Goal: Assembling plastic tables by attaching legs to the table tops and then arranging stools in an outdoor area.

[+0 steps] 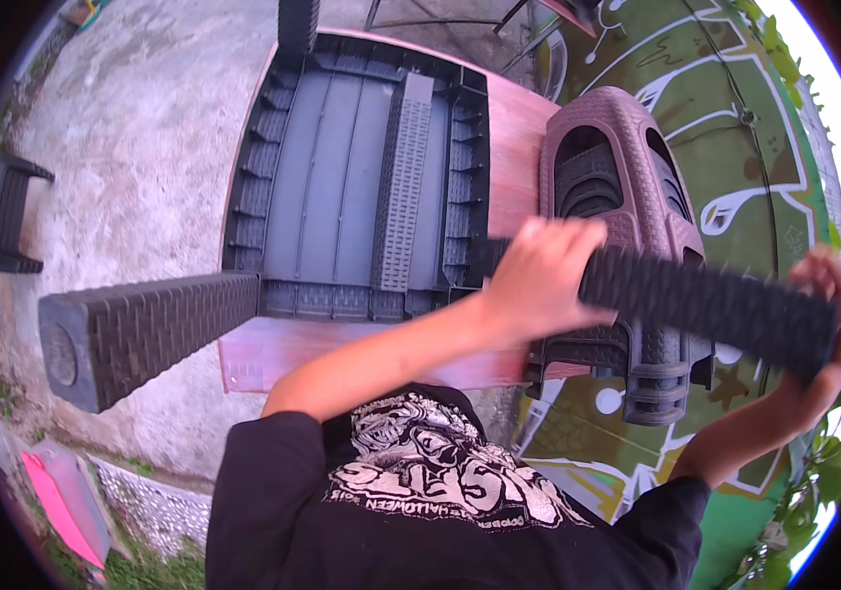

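Your left hand point(543, 275) and right hand point(826, 324) share 1 long black plastic leg with a woven pattern point(705, 305). The left fingers are wrapped over it towards its inner end; the right fingers are clamped around its outer end. It slants across your right side, its inner end at the lower right corner of a dark grey, rectangular, ribbed plastic tabletop point(327, 177); you cannot tell whether it is seated there. That tabletop lies underside up on a reddish wooden surface point(517, 128). 2 matching legs project from its left corners, and 1 loose grey woven-pattern bar point(406, 187) lies inside it. Brown and black moulded plastic chairs point(641, 226) stand stacked at right.
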### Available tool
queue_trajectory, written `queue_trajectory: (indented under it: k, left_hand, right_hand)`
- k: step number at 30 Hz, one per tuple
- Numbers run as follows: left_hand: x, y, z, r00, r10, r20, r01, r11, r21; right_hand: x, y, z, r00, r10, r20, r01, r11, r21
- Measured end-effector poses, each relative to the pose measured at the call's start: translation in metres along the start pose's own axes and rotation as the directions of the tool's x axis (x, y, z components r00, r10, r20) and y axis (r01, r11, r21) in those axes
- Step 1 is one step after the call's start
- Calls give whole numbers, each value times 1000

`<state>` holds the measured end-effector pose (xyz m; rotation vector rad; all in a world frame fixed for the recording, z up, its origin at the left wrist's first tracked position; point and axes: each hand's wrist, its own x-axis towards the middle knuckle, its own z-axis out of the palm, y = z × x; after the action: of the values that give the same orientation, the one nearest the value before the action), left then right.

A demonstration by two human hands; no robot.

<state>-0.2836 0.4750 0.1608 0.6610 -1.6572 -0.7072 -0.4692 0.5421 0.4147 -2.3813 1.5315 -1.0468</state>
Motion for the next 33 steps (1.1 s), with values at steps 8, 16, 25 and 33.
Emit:
queue_trajectory:
  k: [8,16,25,33]
  left_hand:
    - [219,-122,-28,956,-203,210,124,933,339]
    - [268,-265,-26,888,-346,303,222,900,376]
    - [256,-297,-11,893,-342,291,235,908,347]
    - [262,-302,-25,857,-369,360,223,895,387]
  right_hand:
    - [185,77,91,945,37,-325,-72,993,-97]
    - [258,168,176,925,-137,-354,26,954,-300]
    - [263,191,191,932,-186,-310,88,948,-306]
    - [279,182,201,952,-162,-261,75,946,-315]
